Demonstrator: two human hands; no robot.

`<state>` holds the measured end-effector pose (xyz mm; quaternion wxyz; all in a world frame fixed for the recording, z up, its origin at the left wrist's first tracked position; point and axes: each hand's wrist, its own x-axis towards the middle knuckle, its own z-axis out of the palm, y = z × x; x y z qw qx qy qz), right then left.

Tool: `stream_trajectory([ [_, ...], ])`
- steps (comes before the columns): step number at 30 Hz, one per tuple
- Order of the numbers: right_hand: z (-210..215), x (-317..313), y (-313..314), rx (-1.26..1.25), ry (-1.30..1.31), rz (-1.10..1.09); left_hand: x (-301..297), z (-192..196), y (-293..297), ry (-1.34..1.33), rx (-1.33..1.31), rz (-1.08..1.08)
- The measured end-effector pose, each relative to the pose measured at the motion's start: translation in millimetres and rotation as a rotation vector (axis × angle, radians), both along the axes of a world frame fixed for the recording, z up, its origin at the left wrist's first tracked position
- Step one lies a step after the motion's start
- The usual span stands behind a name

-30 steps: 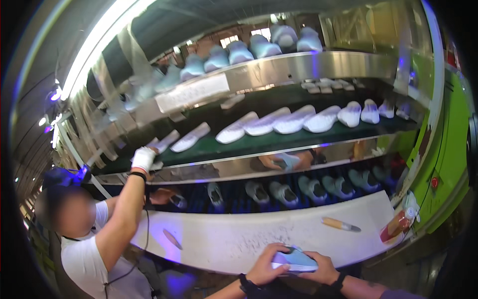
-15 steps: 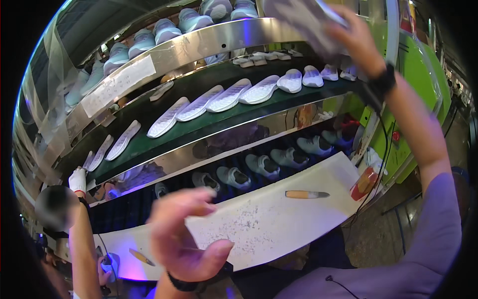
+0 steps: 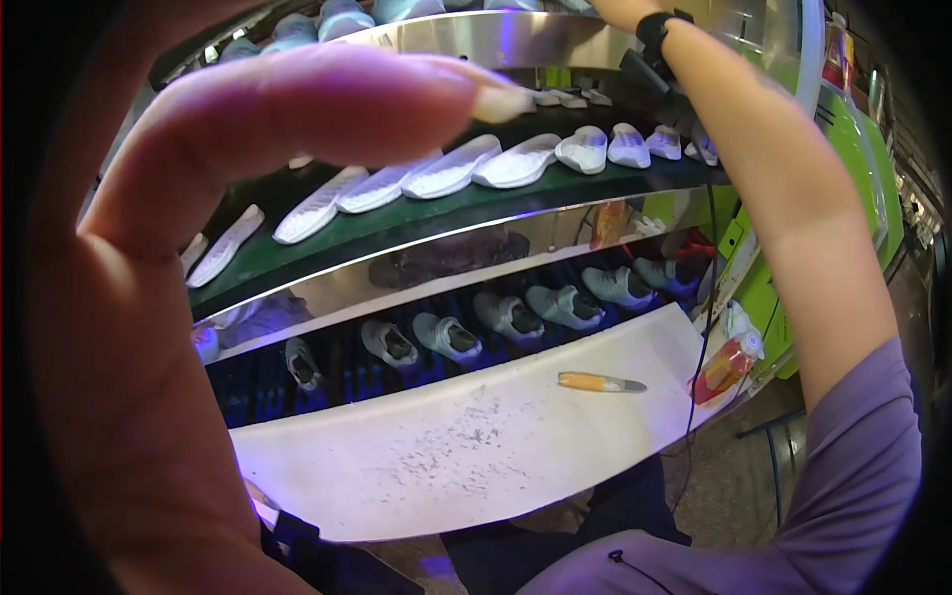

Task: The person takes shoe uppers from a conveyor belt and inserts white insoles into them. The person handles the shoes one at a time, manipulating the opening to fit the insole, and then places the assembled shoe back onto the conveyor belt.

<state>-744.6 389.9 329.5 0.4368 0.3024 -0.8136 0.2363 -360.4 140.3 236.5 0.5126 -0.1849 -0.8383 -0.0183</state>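
My left hand (image 3: 149,317) looms very close in front of the left part of the view. Its index finger arches over to the right, with a wide gap beneath it and nothing seen in it. My right arm reaches up and away; only the heel of my right hand (image 3: 623,12) shows at the top edge, its fingers out of frame. Below that wrist runs a row of white shoe soles (image 3: 451,171) on a green belt (image 3: 387,228). Grey-green shoe uppers (image 3: 511,315) stand in a row on a lower dark roller track.
A white tabletop (image 3: 397,506) nearest me carries dark scraps and a knife with an orange handle (image 3: 585,382). A red-labelled bottle (image 3: 724,369) leans at its right end. Light blue shoes (image 3: 407,10) line the metal shelf (image 3: 516,40) above. A thin cable hangs at right.
My left hand has come up close, covering the left side. My right hand has risen mostly out of view with the blurred shoe-like piece it held. The view has shifted slightly.
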Motion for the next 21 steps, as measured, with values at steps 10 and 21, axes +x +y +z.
stream_trajectory([
  [10,15,-26,56,0.07,0.226,-0.152,38,1,-26,-0.028,-0.004,0.184],
  [21,-78,38,73,-0.054,0.155,0.334,8,-6,-41,-0.099,-0.158,0.239],
])
